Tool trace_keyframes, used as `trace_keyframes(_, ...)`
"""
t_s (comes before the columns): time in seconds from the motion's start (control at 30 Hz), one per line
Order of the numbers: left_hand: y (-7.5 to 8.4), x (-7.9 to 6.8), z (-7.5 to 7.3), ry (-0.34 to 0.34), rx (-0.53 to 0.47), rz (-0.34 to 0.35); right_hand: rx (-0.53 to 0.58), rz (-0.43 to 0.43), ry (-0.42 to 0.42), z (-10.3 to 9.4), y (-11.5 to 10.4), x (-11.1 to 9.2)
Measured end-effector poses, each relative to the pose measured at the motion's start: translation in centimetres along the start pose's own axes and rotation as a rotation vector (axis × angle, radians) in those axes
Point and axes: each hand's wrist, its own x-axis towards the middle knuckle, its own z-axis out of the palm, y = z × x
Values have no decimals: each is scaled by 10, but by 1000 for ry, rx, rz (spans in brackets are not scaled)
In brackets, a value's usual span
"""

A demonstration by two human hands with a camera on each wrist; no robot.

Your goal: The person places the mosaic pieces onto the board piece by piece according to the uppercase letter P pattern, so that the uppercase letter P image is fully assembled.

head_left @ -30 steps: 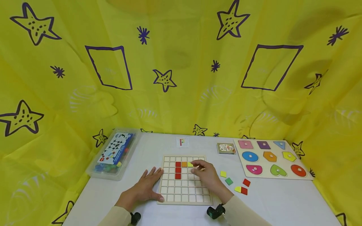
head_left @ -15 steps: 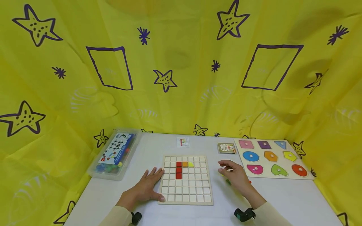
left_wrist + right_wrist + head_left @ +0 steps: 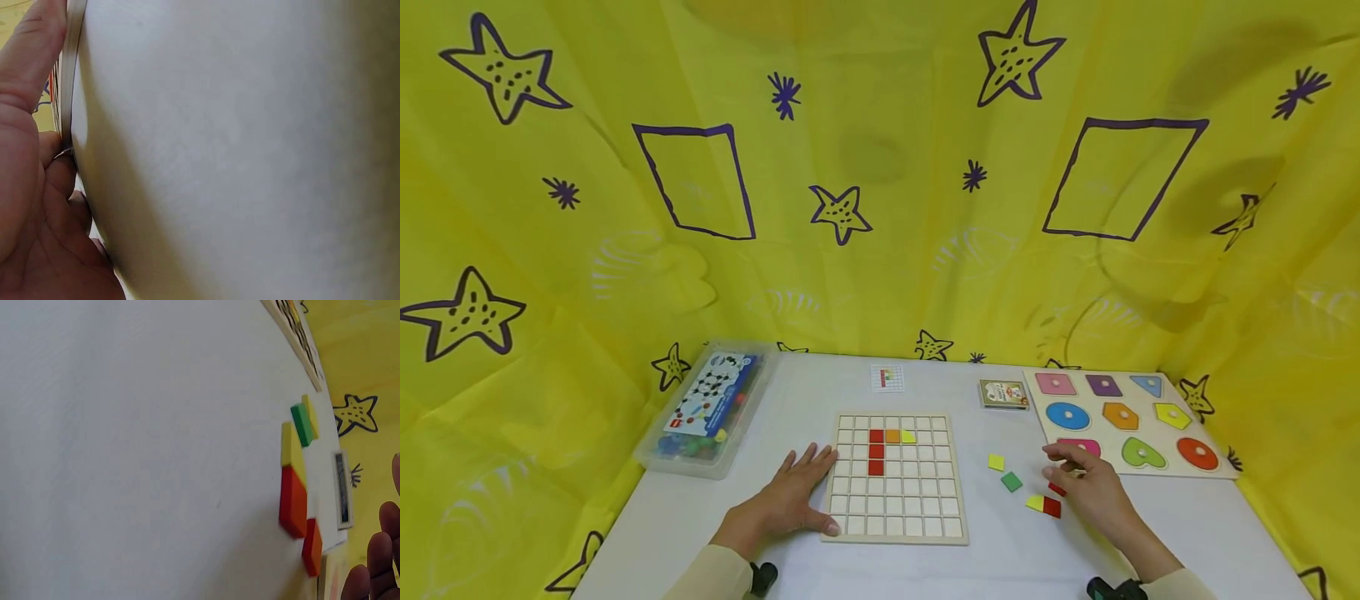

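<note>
My left hand (image 3: 786,500) lies flat with fingers spread at the left edge of a wooden grid board (image 3: 895,540), its thumb on the near corner. On the board are a column of red tiles (image 3: 876,451), an orange tile (image 3: 892,437) and a yellow piece (image 3: 907,437) with one side cut away. My right hand (image 3: 1093,492) hovers right of the board, fingers loosely bent, nothing visible in them. Near its fingertips is a red tile (image 3: 1057,490), partly hidden. Beside it lie another red tile (image 3: 293,503), a yellow piece (image 3: 290,448), a green tile (image 3: 301,425) and a yellow square (image 3: 996,462).
Behind the board lies a pattern card (image 3: 887,378). A small card box (image 3: 1003,394) is to its right, next to a shape puzzle (image 3: 1150,400). At the left stands a clear plastic case (image 3: 706,410). Yellow curtains (image 3: 880,275) enclose the white table (image 3: 917,575).
My right hand has let go of the yellow piece on the board and moved right, over to the loose red tiles. My left hand has stayed at the board's edge.
</note>
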Motion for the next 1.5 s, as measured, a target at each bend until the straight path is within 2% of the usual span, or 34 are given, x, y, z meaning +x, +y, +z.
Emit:
trace_keyframes(0.13,0,-1,0,1,7,16,-52,0,10,-8,18,-7)
trace_keyframes(0.4,-1,0,0,-3,18,18,-103,34,-53,-12,36,-11)
trace_keyframes(0.73,0,0,1,-2,22,-11,-214,9,-53,-8,37,-5)
trace_keyframes(1.17,-1,-2,0,3,22,18,-227,28,-76,-15,39,-4)
trace_keyframes(1.5,-2,-1,1,1,15,25,-215,27,-56,-14,40,-3)
